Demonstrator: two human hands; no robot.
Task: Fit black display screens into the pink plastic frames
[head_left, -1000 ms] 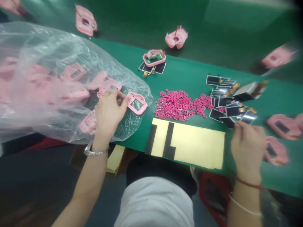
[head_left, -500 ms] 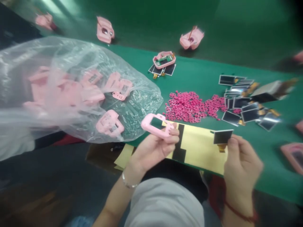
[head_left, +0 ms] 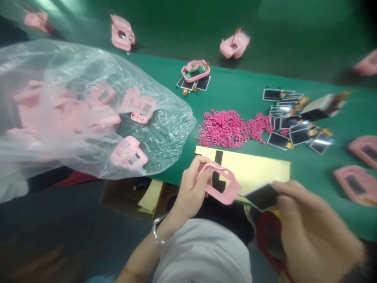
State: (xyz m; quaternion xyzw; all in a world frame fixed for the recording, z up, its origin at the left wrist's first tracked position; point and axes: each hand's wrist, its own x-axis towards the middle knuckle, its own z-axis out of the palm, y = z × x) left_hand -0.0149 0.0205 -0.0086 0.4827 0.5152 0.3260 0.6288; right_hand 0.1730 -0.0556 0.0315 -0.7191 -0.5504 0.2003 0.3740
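Between the thumb and fingers of my left hand [head_left: 193,182] is a pink plastic shell [head_left: 231,191], tilted so that its hollow inner side and window opening show. My right hand [head_left: 312,224] pinches a small LCD screen [head_left: 262,196] by one edge, dark face up, close to the right of the shell but apart from it. An orange flex cable shows partly beneath the screen. Behind both hands lies a yellow sheet [head_left: 256,167] with black strips near its left end. A heap of small pink buttons [head_left: 222,127] lies beyond that sheet.
A clear plastic bag [head_left: 173,137] with several pink shells covers the left side. Loose LCD screens [head_left: 300,135] are piled at the right. A pink shell with a circuit board [head_left: 196,72] rests on more screens. Pink units [head_left: 355,184] lie at the right edge and on the far strip.
My left hand has turned the pink shell over, from its outer face to its hollow side. My right hand has come nearer the camera and lower, tilting the LCD screen flatter.
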